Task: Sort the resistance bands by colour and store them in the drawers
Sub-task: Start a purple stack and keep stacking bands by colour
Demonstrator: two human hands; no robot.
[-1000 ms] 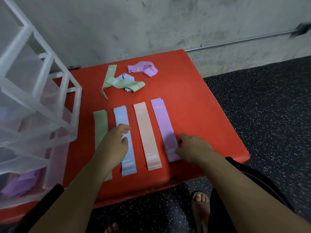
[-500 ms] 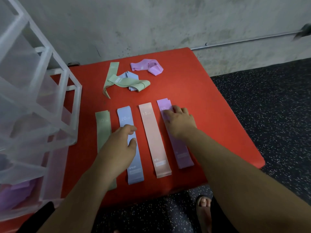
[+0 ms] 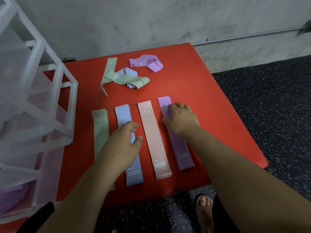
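Four flat, matte strips lie side by side on the smooth red worktop [image 3: 193, 84]. The pink band [image 3: 152, 137], printed 15 LB, is in the middle of the row. Just left of it lies the blue band [image 3: 123, 113], printed 20 LB, and further left the green band [image 3: 99, 132], printed 30 LB. Just right of it lies the purple band [image 3: 180, 148], its print covered by fingers.

The left hand [image 3: 121, 147] rests on the blue band with fingers loosely bent and thumb spread, gripping nothing; its forearm hides the green band's near end. The right hand [image 3: 180, 118] presses nearly straight fingers onto the purple band's far end.

Beyond the pink band a twisted green tangle [image 3: 127, 79] lies over one crumpled blue loop [image 3: 127, 73]. Whether the tangle is one strip or two is unclear. One crumpled purple loop [image 3: 146, 62] lies apart from them.

Well left of the pink band stand translucent plastic drawers [image 3: 33, 98] in a white frame, cut off by the picture's edge. A purple shape [image 3: 11, 195] shows dimly through the lowest one.
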